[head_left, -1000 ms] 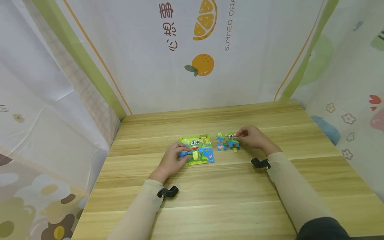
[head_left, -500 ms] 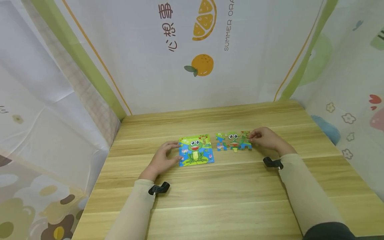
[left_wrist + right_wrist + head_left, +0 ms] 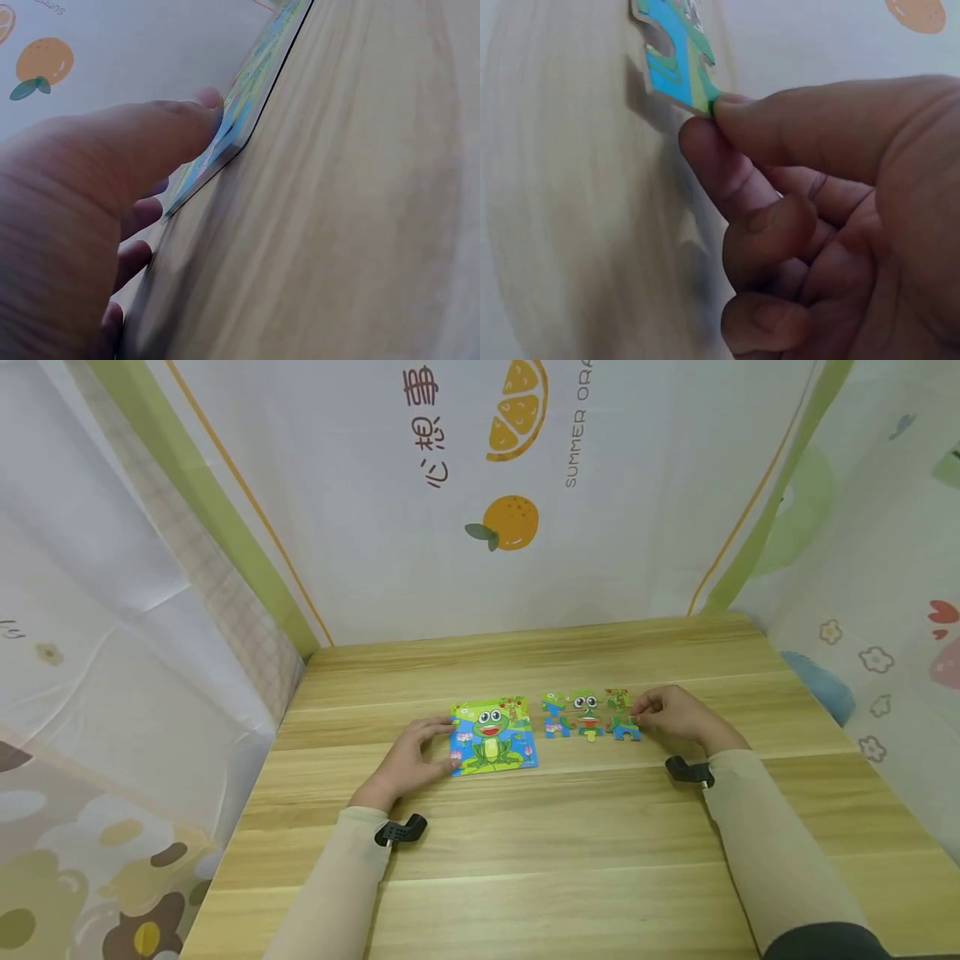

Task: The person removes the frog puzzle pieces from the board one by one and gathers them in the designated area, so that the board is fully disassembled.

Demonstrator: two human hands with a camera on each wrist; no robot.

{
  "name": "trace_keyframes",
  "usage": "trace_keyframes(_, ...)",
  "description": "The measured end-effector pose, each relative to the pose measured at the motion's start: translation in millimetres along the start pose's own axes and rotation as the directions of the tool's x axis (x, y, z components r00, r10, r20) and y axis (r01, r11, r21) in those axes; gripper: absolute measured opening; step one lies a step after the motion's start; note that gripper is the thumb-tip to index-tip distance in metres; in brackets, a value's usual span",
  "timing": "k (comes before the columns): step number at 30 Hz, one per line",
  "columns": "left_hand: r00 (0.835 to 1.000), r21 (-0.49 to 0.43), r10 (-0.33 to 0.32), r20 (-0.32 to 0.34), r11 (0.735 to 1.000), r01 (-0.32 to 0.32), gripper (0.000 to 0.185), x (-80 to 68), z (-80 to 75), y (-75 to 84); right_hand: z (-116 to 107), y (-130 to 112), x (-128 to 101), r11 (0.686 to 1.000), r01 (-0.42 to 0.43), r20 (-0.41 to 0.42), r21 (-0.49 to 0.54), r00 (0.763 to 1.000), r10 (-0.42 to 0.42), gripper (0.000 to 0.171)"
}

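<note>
Wooden table under fruit-print cloth, seen from head cam. At left: left hand resting at left edge of frog picture card, fingers fairly straight along its far corner, thumb tip pressed to near corner edge per wrist cam; no curl round it, so steadying rather than gripping. Card lying flat, center-left of table. Just right of it, apart by a narrow gap: row of joined puzzle pieces, top strip w/ frog's eyes and mouth. At far right of that row: end piece, pinched at its outer edge between thumb and forefinger of right hand, remaining fingers curled under; piece down at table level beside its neighbor, though whether fully seated can't be told. Black camera mounts on both wrists.

Judging by look: pieces thin, stiff cardboard, very light, glossy-faced so apt to slide on smooth wood; knobs likely to bend if forced. Best taken by an outer edge, pinch-style, w/ neighbor pieces held still.
</note>
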State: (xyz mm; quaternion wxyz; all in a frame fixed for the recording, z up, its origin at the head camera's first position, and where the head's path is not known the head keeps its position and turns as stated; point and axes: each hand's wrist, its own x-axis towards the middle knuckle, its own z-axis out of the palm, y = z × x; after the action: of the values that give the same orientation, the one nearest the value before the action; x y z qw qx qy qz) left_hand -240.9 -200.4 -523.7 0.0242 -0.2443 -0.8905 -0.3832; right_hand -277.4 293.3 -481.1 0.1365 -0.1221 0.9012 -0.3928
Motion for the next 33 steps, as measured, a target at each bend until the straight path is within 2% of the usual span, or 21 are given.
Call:
trace_keyframes(7,1.000,0.049,0.001,0.018,0.999,-0.002,0.064,-0.2,0.9,-0.3,3,0,2,1.000,0.001,-0.007,-0.024,1.000,-0.001,0.015)
trace_keyframes(19,0.999,0.071,0.031,0.016,0.997,-0.032,0.064,-0.1,0.4,0.5,8,-7,7,0.998,0.013,-0.048,-0.066,0.999,-0.016,0.013)
trace_keyframes(23,0.999,0.062,0.052,0.009,0.997,-0.052,0.061,0.4,-0.1,0.2,15,-16,14,0.995,0.043,-0.065,-0.095,0.997,-0.049,0.013)
trace_keyframes(27,0.997,0.061,0.072,0.006,0.996,-0.072,0.060,0.5,-0.1,-0.2,26,-31,21,0.995,0.055,-0.048,-0.083,0.997,-0.059,0.014)
trace_keyframes(33,0.999,0.046,0.051,0.020,0.998,-0.052,0.061,0.2,-0.9,2.0,48,-53,36,0.993,0.097,-0.001,-0.060,0.995,-0.097,0.014)
